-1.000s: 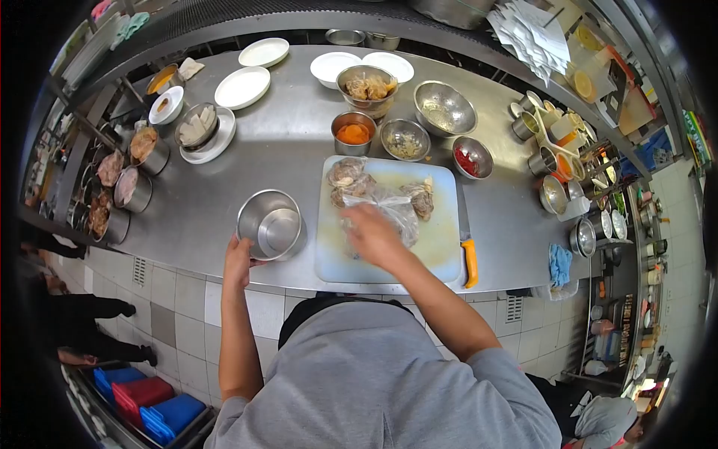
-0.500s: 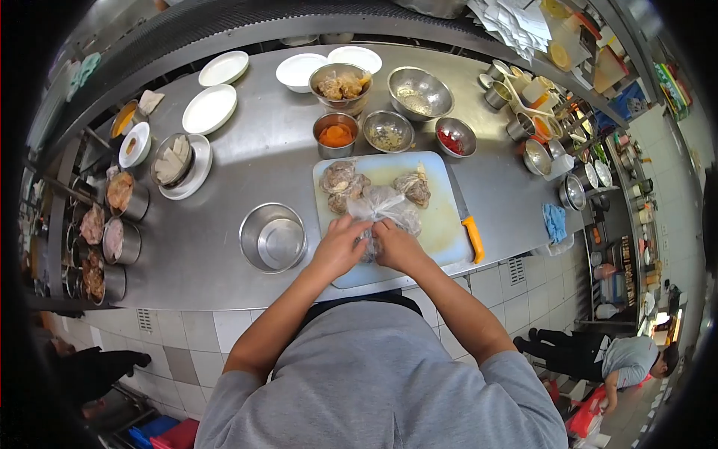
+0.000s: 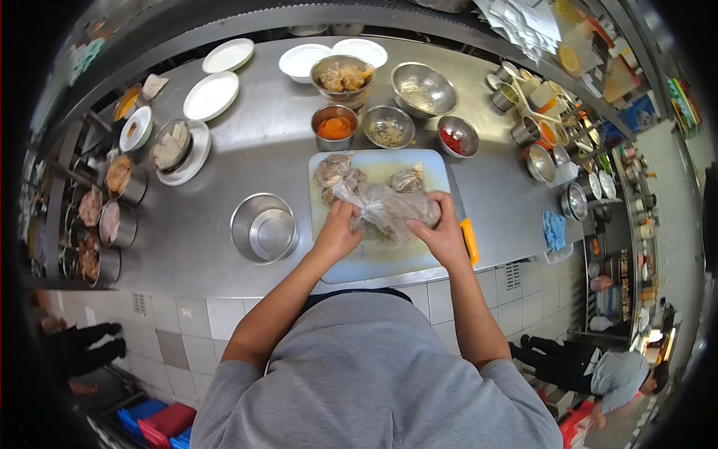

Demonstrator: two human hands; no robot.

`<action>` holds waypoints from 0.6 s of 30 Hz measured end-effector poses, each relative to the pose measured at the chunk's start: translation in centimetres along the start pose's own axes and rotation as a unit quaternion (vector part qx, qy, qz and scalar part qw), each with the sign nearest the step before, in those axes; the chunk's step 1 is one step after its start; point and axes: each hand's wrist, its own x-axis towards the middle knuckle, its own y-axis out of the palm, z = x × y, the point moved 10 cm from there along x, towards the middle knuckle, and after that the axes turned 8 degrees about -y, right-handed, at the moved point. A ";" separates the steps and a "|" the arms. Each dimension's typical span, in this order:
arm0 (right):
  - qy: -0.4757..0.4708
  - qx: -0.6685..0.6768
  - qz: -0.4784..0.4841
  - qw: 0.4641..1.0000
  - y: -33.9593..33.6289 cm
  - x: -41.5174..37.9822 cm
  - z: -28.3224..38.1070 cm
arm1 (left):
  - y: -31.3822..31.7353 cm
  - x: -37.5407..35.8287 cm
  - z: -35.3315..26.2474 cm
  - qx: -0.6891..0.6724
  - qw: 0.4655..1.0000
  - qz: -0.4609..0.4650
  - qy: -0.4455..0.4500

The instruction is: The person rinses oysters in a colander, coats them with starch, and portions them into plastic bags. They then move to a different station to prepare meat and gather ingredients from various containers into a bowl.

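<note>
Plastic bag [image 3: 389, 209] of shellfish sits on the cutting board [image 3: 378, 262], left hand [image 3: 336, 236] pinching its left end, right hand [image 3: 445, 238] curled round its right side; empty steel bowl [image 3: 263, 228] just left

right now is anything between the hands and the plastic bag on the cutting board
Nothing visible. The left hand and the right hand both grip the plastic bag directly, one at each end, over the cutting board.

The left hand [image 3: 336, 233] has left the steel bowl [image 3: 263, 227] and joined the right hand [image 3: 444, 236] on the plastic bag [image 3: 389, 209]. Both hands have since spread apart, stretching it wider over the cutting board [image 3: 374, 258].
</note>
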 end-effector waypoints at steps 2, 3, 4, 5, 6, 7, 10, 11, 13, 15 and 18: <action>-0.074 -0.018 0.062 0.995 3.9 2.2 3.3 | 1.5 0.0 2.2 -0.080 0.997 0.004 -0.017; -0.151 -0.039 0.112 0.981 7.1 3.0 5.7 | 1.7 -0.1 2.8 -0.162 0.986 0.012 -0.021; -0.198 -0.036 0.139 0.970 10.2 3.6 7.6 | 1.1 -0.5 2.5 -0.156 0.987 -0.010 -0.033; -0.244 -0.032 0.163 0.955 13.2 3.8 9.5 | 0.3 -1.1 1.0 -0.214 0.976 -0.042 -0.007; -0.227 -0.037 0.220 0.948 16.4 3.9 10.7 | -0.4 -1.8 1.0 -0.240 0.969 -0.063 0.003; -0.209 -0.047 0.274 0.937 19.3 3.7 11.5 | -1.0 -2.4 1.2 -0.266 0.960 -0.084 0.015; -0.311 -0.121 0.305 0.892 25.7 2.2 10.3 | 2.4 -3.0 3.0 -0.264 0.963 0.018 -0.046; -0.310 -0.126 0.307 0.891 25.6 2.1 9.3 | 2.2 -3.3 3.0 -0.244 0.969 -0.001 -0.045; -0.325 -0.118 0.316 0.884 24.4 1.0 8.4 | 3.1 -3.7 4.1 -0.229 0.973 -0.016 -0.040; -0.221 -0.068 0.358 0.905 20.2 0.6 5.2 | 1.6 -3.9 4.6 -0.215 0.970 -0.105 -0.042; -0.123 -0.209 0.421 0.874 14.1 -1.6 -4.2 | 0.2 -4.2 4.9 -0.196 0.959 -0.163 -0.121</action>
